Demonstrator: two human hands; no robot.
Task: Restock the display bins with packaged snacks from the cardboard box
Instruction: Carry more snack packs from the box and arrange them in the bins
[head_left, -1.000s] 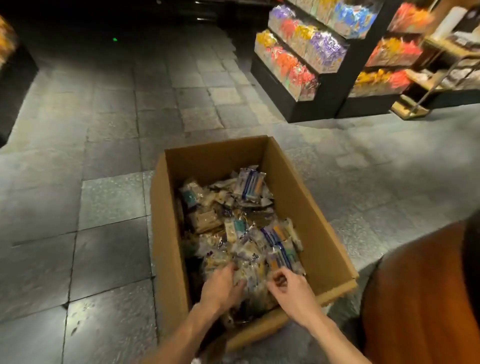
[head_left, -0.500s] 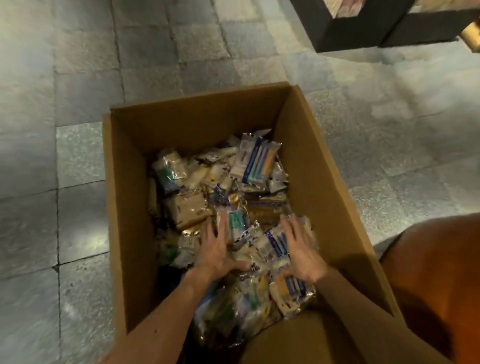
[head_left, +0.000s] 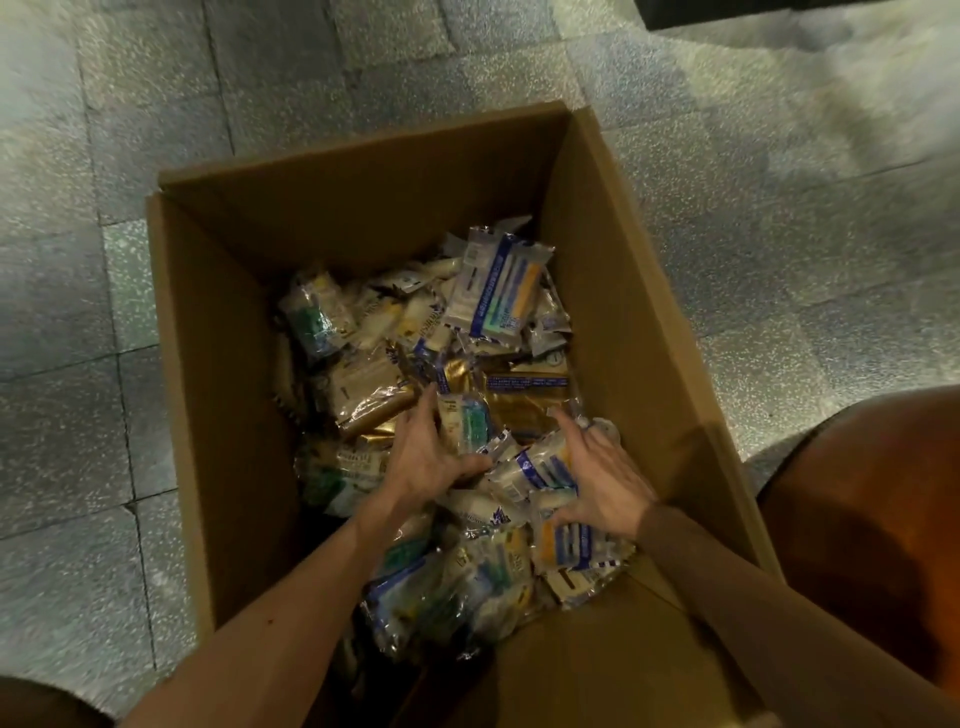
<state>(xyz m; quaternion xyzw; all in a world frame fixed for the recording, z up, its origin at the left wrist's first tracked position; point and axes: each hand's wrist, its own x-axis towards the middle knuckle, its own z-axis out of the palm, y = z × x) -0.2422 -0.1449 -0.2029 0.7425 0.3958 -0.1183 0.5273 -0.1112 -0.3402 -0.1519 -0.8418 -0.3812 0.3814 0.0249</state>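
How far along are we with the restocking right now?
Done: nothing shows; the cardboard box holds a deep pile of snack packets. In hand: left hand and right hand press on packets, none lifted. Left: carrying them to the bins, out of view.

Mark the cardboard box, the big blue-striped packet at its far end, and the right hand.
cardboard box (head_left: 223, 415): head view, bare inner left wall.
blue-striped packet (head_left: 501, 296): head view, centre of its face.
right hand (head_left: 608, 483): head view, back of the hand.
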